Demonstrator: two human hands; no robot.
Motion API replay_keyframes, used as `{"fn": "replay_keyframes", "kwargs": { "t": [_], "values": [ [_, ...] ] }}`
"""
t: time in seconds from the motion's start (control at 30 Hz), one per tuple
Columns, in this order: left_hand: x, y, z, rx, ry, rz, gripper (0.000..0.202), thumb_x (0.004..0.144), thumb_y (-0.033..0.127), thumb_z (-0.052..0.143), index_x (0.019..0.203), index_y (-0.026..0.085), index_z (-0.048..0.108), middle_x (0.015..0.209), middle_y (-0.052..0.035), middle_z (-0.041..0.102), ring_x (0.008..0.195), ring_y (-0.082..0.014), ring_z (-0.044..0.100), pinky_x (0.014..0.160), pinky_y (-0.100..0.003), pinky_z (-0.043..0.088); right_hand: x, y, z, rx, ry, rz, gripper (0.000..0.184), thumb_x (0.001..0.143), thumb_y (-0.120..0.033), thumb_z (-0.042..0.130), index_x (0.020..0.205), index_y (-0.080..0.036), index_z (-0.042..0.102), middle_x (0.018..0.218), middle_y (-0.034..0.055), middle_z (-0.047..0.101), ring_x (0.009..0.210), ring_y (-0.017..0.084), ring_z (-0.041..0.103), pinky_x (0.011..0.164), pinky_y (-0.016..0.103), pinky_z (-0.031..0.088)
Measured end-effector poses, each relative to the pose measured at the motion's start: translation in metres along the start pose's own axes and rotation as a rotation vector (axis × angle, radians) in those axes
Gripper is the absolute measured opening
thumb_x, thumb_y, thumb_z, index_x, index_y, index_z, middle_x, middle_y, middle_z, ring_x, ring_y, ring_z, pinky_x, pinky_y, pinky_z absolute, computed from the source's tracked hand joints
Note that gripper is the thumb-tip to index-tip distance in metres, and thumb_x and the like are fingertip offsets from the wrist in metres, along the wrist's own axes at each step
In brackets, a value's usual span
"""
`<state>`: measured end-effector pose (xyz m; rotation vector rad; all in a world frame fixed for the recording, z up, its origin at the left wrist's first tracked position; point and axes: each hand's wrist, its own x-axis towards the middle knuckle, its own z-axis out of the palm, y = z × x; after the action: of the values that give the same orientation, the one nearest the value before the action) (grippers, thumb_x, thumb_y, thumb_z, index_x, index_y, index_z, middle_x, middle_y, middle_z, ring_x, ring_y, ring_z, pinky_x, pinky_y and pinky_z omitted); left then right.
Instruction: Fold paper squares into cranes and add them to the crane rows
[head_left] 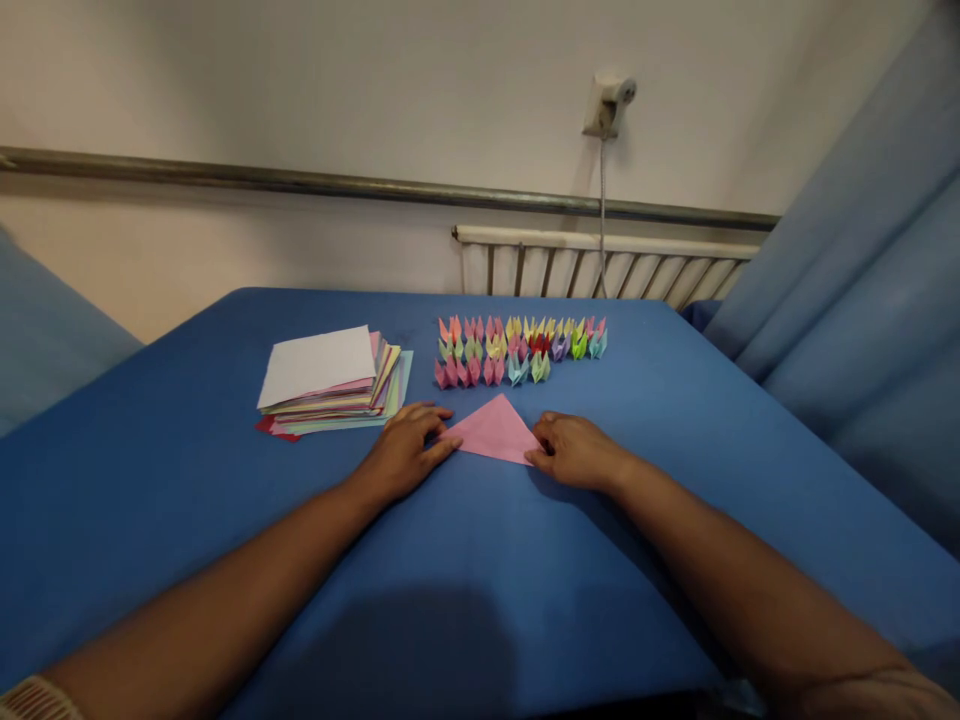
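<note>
Broadly, a blue table (675, 450) fills the view, with blue curtain (862, 280) at the right and a pale wall behind carrying a metal rail (225, 178) and a radiator (600, 270). A stack of coloured paper sheets (322, 375) lies at the far left. The left hand (405, 450) rests flat, fingers loosely apart, its tips on the left corner of a pink paper triangle (495, 430). The right hand (574, 450) curls its fingers onto the right corner; whether it pinches or only presses, I cannot tell. The triangle lies flat between the hands, apex pointing away, long edge running left to right. Small folded paper pieces (521, 350) stand in rows beyond it.
</note>
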<state>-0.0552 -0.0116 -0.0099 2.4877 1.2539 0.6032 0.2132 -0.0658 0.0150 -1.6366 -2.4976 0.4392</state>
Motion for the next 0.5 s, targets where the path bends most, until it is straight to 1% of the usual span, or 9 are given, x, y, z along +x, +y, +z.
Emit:
{"fn": "replay_keyframes", "kwargs": {
  "t": [0.07,0.13,0.2,0.27,0.33,0.4,0.43,0.47,0.5],
  "values": [
    [0.002,0.001,0.000,0.035,0.014,-0.030,0.031,0.084,0.047,0.056,0.074,0.018,0.061,0.115,-0.0102,0.065,0.111,-0.0271,0.055,0.099,-0.046,0.040,0.000,0.002,-0.004,0.005,-0.028,0.057,0.025,0.086,-0.039,0.053,0.078,-0.018,0.065,0.085,0.0064,0.063,0.075,0.018,0.056,0.067,0.028,0.037],
    [0.003,0.003,0.001,0.074,0.023,-0.062,0.028,0.082,0.045,0.058,0.076,0.018,0.061,0.113,-0.0111,0.064,0.107,-0.0275,0.056,0.096,-0.045,0.042,-0.001,0.004,-0.009,-0.004,-0.057,0.106,0.026,0.084,-0.041,0.055,0.075,-0.019,0.065,0.084,0.0063,0.065,0.074,0.018,0.057,0.063,0.028,0.034],
    [0.004,0.005,0.001,0.112,0.036,-0.105,0.028,0.080,0.043,0.061,0.089,0.016,0.062,0.112,-0.0121,0.064,0.105,-0.0285,0.057,0.093,-0.045,0.044,-0.003,0.005,-0.012,-0.028,-0.091,0.149,0.023,0.082,-0.041,0.058,0.074,-0.020,0.065,0.084,0.0061,0.066,0.073,0.019,0.058,0.059,0.028,0.032],
    [0.004,0.009,0.001,0.141,0.054,-0.119,0.037,0.080,0.041,0.062,0.106,0.014,0.061,0.111,-0.0128,0.064,0.105,-0.0293,0.057,0.093,-0.046,0.044,-0.004,0.005,-0.014,-0.047,-0.116,0.186,0.020,0.079,-0.039,0.061,0.075,-0.020,0.064,0.083,0.0057,0.067,0.072,0.019,0.059,0.057,0.029,0.031],
    [0.005,0.015,0.001,0.164,0.070,-0.047,0.038,0.082,0.034,0.060,0.114,0.015,0.059,0.115,-0.0126,0.062,0.110,-0.0293,0.054,0.096,-0.047,0.041,-0.004,0.003,-0.011,-0.034,-0.101,0.213,0.017,0.078,-0.037,0.063,0.081,-0.020,0.064,0.084,0.0052,0.068,0.074,0.019,0.060,0.058,0.028,0.032],
    [0.005,0.024,0.003,0.169,0.057,0.106,0.029,0.085,0.024,0.055,0.113,0.018,0.061,0.120,-0.0107,0.060,0.114,-0.0274,0.051,0.100,-0.046,0.038,-0.003,-0.001,-0.005,0.007,-0.017,0.241,0.022,0.078,-0.036,0.064,0.093,-0.020,0.063,0.091,0.0057,0.069,0.080,0.019,0.062,0.063,0.028,0.036],
    [0.005,0.029,0.004,0.159,0.036,0.188,0.026,0.087,0.020,0.051,0.110,0.019,0.063,0.120,-0.0092,0.061,0.114,-0.0259,0.051,0.100,-0.045,0.038,-0.001,-0.004,0.000,0.026,0.057,0.256,0.027,0.080,-0.038,0.062,0.098,-0.019,0.062,0.097,0.0069,0.068,0.084,0.020,0.062,0.067,0.028,0.039],
    [0.005,0.034,0.005,0.128,-0.022,0.256,0.024,0.088,0.018,0.049,0.107,0.020,0.063,0.114,-0.0082,0.063,0.109,-0.0237,0.053,0.097,-0.042,0.041,0.001,-0.007,0.005,0.034,0.119,0.280,0.031,0.082,-0.042,0.060,0.102,-0.018,0.061,0.102,0.0087,0.067,0.088,0.021,0.062,0.071,0.029,0.040],
    [0.005,0.038,0.007,0.083,-0.074,0.300,0.024,0.088,0.016,0.048,0.106,0.019,0.063,0.108,-0.0078,0.065,0.105,-0.0220,0.055,0.095,-0.039,0.043,0.003,-0.011,0.009,0.033,0.155,0.297,0.035,0.084,-0.044,0.058,0.105,-0.017,0.060,0.104,0.0105,0.066,0.092,0.022,0.062,0.074,0.030,0.041]
  ]
}}
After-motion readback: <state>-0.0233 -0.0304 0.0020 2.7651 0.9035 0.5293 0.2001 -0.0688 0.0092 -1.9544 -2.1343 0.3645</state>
